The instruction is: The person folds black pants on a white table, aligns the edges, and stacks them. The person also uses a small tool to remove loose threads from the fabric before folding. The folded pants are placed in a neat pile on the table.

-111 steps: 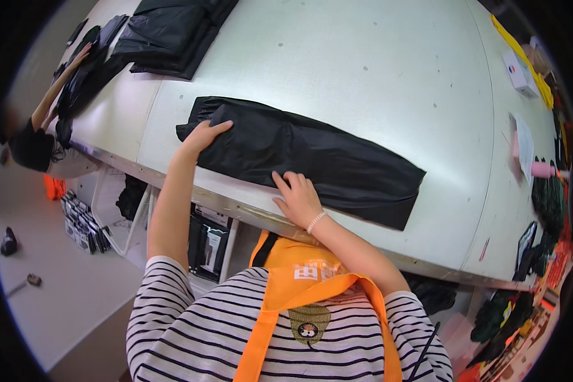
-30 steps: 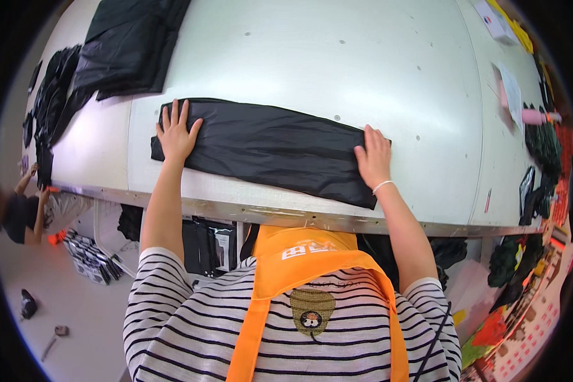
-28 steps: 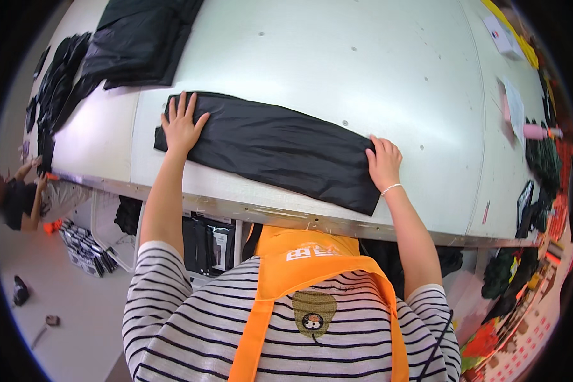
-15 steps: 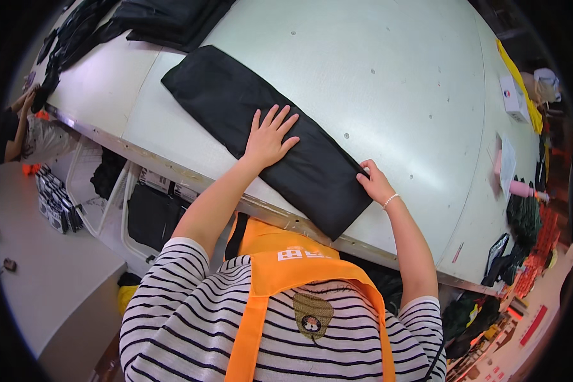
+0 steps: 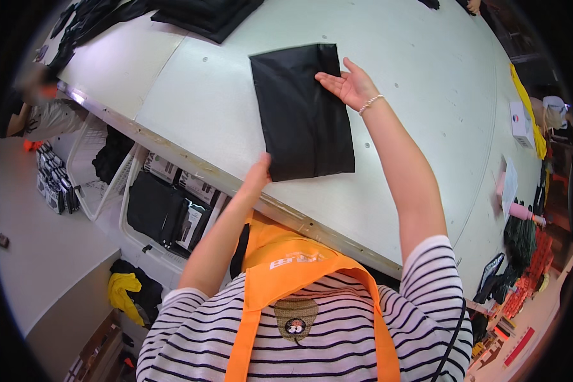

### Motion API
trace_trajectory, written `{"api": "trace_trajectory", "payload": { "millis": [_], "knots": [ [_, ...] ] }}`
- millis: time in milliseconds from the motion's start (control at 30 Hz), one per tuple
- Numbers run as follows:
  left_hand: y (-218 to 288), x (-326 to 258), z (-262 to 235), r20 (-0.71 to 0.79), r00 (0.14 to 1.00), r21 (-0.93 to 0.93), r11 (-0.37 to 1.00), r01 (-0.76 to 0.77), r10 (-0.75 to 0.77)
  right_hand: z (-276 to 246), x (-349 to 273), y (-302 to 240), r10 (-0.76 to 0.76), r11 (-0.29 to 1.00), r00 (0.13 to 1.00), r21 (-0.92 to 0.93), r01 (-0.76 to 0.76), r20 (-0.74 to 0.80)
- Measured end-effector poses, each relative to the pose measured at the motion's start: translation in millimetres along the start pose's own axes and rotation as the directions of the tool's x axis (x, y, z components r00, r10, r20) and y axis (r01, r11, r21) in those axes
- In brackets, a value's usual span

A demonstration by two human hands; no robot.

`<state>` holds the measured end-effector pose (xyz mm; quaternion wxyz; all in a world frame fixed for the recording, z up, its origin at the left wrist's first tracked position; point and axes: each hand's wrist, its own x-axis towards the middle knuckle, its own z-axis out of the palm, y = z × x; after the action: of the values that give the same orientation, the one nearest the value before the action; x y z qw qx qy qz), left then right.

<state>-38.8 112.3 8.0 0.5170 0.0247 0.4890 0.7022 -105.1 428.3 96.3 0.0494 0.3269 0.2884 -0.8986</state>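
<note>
A black piece of cloth (image 5: pixel 302 118), folded into a rectangle, lies on the pale tabletop (image 5: pixel 426 184) in front of me. My left hand (image 5: pixel 258 175) is at the cloth's lower left edge and grips it there, with some fingers hidden. Along the upper right edge is my right hand (image 5: pixel 353 86), its fingers stretched out over the cloth and its thumb apart. A lengthwise fold line runs down the cloth's right part.
More black cloth (image 5: pixel 210 16) is stacked at the far left of the table. Below the table's front edge stands a white bin (image 5: pixel 134 216) with dark folded items and packages. A person (image 5: pixel 28 105) is at the left. A white box (image 5: pixel 521 124) and a pink bottle (image 5: pixel 522 213) are at the right.
The long folded cloth has become a shorter rectangle and has been turned more upright. My right hand has moved up to its far right edge; my left has moved to its near left edge.
</note>
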Motion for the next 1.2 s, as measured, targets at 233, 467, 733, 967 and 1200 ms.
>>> {"api": "trace_trajectory", "payload": {
  "millis": [233, 467, 733, 967, 1200],
  "knots": [
    [-11.4, 3.1, 22.0, -0.391, 0.879, 0.422, 0.902, -0.093, 0.273, -51.2, -34.3, 71.8, -0.783, 0.169, 0.617, -0.925, 0.341, 0.084],
    [-43.9, -7.8, 41.2, -0.161, 0.882, 0.608, 0.749, -0.265, 0.443, -126.0, -118.3, 163.4, -0.821, 0.111, 0.569, -0.990, 0.089, -0.041],
    [-58.1, -7.3, 70.7, -0.137, 0.987, 0.307, 0.951, -0.038, 0.083, -163.1, -118.8, 138.3, -0.769, -0.321, 0.603, -0.944, -0.074, 0.215],
    [18.5, -18.6, 88.5, -0.182, 0.748, 0.880, 0.445, -0.165, 0.639, -160.9, -134.5, 71.9, -0.851, -0.344, 0.410, -0.938, 0.036, 0.328],
    [80.9, 93.4, 90.3, -0.132, 0.684, 0.948, -0.112, 0.299, 0.717, -127.4, -126.2, 135.9, -0.626, -0.482, 0.743, -0.867, -0.129, 0.237]
  ]
}}
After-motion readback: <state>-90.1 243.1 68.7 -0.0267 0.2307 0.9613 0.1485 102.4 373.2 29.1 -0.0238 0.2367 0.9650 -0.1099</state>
